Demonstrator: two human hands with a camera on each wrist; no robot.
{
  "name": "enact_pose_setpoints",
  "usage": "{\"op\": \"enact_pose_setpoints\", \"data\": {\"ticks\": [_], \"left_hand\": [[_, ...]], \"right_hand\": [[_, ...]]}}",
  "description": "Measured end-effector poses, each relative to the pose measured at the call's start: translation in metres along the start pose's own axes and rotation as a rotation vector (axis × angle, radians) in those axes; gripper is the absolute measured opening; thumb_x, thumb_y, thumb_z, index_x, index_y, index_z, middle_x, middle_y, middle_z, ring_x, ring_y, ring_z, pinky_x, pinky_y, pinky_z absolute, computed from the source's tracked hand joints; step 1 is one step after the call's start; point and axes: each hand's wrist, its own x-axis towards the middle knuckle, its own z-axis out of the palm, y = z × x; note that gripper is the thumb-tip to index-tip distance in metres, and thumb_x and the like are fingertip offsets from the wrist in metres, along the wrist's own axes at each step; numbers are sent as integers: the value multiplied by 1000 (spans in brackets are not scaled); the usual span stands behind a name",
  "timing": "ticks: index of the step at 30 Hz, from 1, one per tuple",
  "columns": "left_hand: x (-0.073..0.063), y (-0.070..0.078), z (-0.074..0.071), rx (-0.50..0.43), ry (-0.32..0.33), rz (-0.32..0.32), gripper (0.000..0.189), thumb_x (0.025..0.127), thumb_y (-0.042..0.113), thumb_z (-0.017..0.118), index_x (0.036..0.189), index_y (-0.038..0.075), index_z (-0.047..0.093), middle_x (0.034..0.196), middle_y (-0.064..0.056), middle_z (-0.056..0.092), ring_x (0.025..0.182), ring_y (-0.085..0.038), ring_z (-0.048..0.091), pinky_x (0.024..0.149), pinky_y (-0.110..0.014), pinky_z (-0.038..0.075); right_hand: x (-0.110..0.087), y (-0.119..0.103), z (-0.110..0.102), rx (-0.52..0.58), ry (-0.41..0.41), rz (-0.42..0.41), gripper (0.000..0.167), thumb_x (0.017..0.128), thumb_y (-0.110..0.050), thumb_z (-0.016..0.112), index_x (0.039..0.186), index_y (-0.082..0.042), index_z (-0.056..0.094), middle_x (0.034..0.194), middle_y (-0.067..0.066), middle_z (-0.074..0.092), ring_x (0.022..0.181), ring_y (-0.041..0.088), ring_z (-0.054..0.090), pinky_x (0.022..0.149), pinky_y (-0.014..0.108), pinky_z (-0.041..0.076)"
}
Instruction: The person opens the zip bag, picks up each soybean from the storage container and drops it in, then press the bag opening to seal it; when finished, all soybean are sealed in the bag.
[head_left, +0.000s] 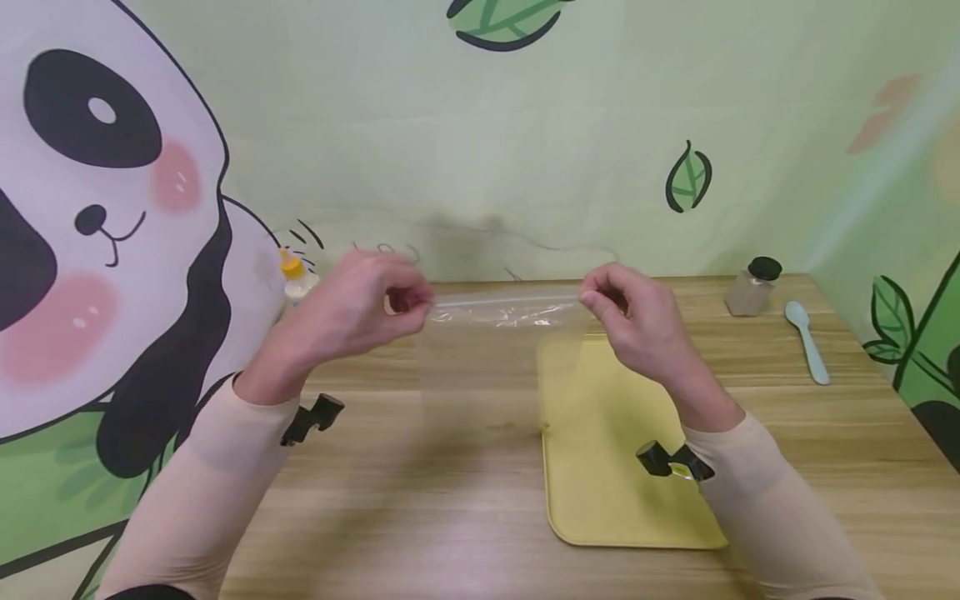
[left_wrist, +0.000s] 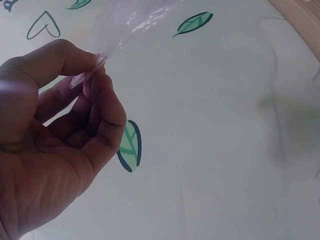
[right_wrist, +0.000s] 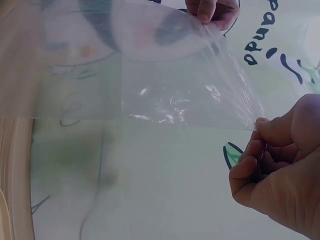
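A clear plastic bag (head_left: 480, 367) hangs in the air between both hands, its top edge stretched nearly level. My left hand (head_left: 360, 304) pinches the left top corner between thumb and forefinger. At the opposite corner my right hand (head_left: 637, 317) pinches the film the same way. In the left wrist view the left hand (left_wrist: 65, 110) has the gathered plastic (left_wrist: 135, 22) between its fingertips. The right wrist view shows the right hand (right_wrist: 280, 165) holding a corner of the transparent bag (right_wrist: 165, 85), with the other hand (right_wrist: 215, 11) at the far corner.
A yellow tray (head_left: 630, 500) lies on the wooden table (head_left: 390, 533), partly behind the bag and right forearm. Back right stand a black-lidded jar (head_left: 752, 287) and a light blue spoon (head_left: 808, 342). A bottle with a yellow nozzle (head_left: 294, 271) is behind the left hand.
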Motion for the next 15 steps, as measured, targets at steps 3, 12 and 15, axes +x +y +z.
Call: {"op": "enact_pose_setpoints", "data": {"ticks": [3, 12, 15], "left_hand": [[-4, -1, -3, 13, 26, 12, 11, 80, 1, 68, 79, 10, 73, 71, 4, 64, 66, -7, 57, 59, -22, 51], [-18, 5, -8, -3, 80, -9, 11, 82, 1, 69, 78, 11, 72, 71, 4, 63, 65, -6, 54, 59, -22, 49], [-24, 9, -12, -3, 104, -7, 12, 81, 1, 69, 79, 13, 72, 71, 6, 62, 65, -5, 54, 60, -21, 49]], "right_hand": [[-1, -2, -3, 10, 2, 2, 5, 91, 0, 63, 87, -1, 63, 74, 7, 57, 64, 12, 46, 56, 16, 38], [-7, -13, -6, 38, -17, -24, 6, 91, 1, 63, 85, -2, 62, 72, 4, 54, 62, 12, 44, 53, 18, 37], [-10, -18, -7, 45, -44, -37, 7, 91, 2, 62, 85, -3, 61, 71, 3, 52, 61, 13, 43, 52, 20, 37]]}}
